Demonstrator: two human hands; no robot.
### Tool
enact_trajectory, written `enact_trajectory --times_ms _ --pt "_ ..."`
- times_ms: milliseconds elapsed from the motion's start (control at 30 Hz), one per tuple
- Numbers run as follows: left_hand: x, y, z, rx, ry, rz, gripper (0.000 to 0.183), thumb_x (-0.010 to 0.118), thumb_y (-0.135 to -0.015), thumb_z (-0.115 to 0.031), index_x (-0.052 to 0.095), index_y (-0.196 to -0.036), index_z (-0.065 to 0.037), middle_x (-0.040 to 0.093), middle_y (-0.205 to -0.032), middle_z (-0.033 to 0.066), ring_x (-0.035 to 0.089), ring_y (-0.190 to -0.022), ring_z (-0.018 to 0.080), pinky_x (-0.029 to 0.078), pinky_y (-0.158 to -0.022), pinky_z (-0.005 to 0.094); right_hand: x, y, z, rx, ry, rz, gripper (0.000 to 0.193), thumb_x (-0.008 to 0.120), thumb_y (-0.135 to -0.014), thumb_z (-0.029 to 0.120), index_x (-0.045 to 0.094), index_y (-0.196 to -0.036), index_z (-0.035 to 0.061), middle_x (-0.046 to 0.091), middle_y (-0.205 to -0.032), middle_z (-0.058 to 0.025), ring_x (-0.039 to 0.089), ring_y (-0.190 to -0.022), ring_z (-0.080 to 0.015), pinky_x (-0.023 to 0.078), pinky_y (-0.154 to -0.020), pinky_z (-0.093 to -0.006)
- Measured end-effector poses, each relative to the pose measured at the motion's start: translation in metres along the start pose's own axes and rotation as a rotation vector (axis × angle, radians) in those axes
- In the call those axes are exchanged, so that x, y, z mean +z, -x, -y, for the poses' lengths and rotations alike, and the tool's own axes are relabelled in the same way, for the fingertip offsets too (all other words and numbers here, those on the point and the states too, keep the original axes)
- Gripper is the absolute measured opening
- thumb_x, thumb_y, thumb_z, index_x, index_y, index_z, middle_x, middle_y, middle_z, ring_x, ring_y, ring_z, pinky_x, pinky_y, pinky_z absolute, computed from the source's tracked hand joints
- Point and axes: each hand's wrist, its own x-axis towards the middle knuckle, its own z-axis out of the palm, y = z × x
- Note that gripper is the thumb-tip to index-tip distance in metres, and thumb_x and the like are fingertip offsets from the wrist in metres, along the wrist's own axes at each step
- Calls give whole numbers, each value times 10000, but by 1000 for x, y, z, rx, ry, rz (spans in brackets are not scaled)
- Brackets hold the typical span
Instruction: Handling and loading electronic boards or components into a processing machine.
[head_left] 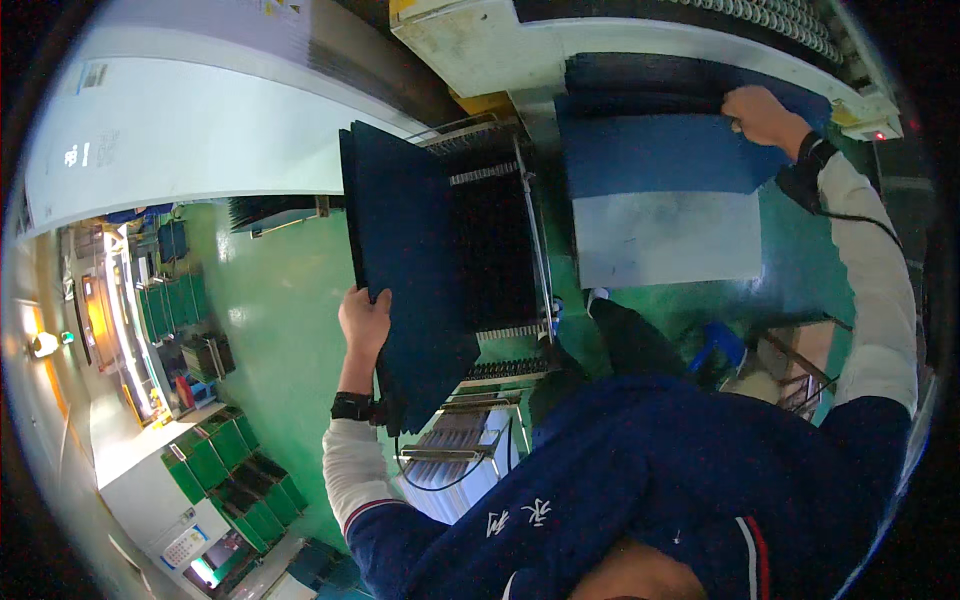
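Observation:
My left hand (365,325) is closed on the outer edge of a large dark blue panel (410,260), thumb on its face. At least one more dark sheet shows behind that edge. The panel stands tilted at the left side of a wire-sided rack (540,240) with a toothed bar. Over to the right, my right hand (765,118) has its fingers curled at the edge of another dark blue panel (650,150). That panel lies partly over a pale board (670,240), with darker sheets behind it. My right fingertips are partly hidden.
A machine with a row of coils (760,15) stands at the far right. A large white panel (210,130) fills the upper left. Green racks (235,470) stand at the lower left on the green floor (270,300). A blue object (718,348) sits near my legs.

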Motion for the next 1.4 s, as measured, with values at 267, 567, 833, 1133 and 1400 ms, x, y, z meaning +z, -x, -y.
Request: enact_trajectory --times_ms 267,567,833,1133,1400 --pt "-22 3 -15 78 84 -15 271 680 -770 -194 587 -659 34 587 -798 195 569 -740 394 437 -640 468 20 0 -4 69 -91 -186 178 668 -732 91 621 -884 11 601 -929 -151 570 -945 -368 474 -777 -457" --pt "16 -24 12 42 -33 -12 301 687 -771 -241 584 -663 21 579 -830 186 577 -761 399 452 -659 481 -41 -9 165 18 -128 -353 100 559 -771 130 607 -779 42 592 -878 -179 586 -881 -367 501 -754 -463" --pt "23 -27 16 80 -72 -4 297 677 -785 -237 586 -664 18 575 -810 184 562 -746 398 436 -633 473 184 -64 417 322 -1277 143 373 641 -825 272 578 -1070 -2 632 -889 -203 614 -891 -347 496 -666 -463" --pt "14 -18 7 186 -52 -13 298 685 -775 -217 565 -645 22 567 -758 183 557 -700 385 420 -602 468 313 -102 529 347 -1255 94 328 597 -881 277 630 -746 -21 643 -640 -159 648 -633 -324 513 -574 -426" --pt "-46 11 -5 195 16 -38 286 692 -772 -201 573 -639 22 562 -717 170 554 -659 369 415 -582 439 252 -88 512 292 -1191 208 188 700 -719 172 653 -761 -5 638 -672 -150 636 -639 -320 520 -566 -440"
